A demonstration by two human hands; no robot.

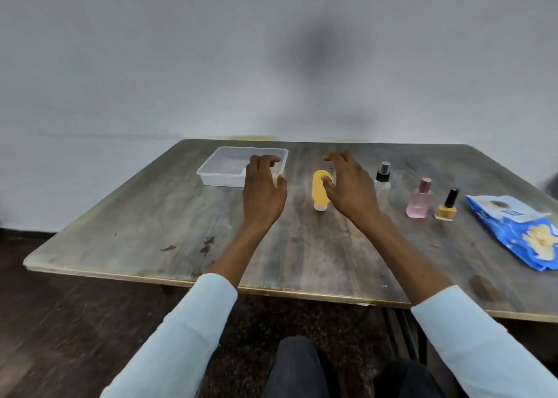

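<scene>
Head: right hand (347, 186) by tube (319, 193); packet (519, 231) print blurred.

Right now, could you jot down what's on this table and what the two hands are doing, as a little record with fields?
surface: worn wooden table
left hand: fingers loosely curved, over the near right corner of the clear plastic tray, gripping nothing
right hand: fingers spread over the yellow tube, thumb by its top; contact unclear
tube cap: white, at the end nearest the person
row to the right: spray bottle, pink bottle, nail polish bottle, blue packet
</scene>
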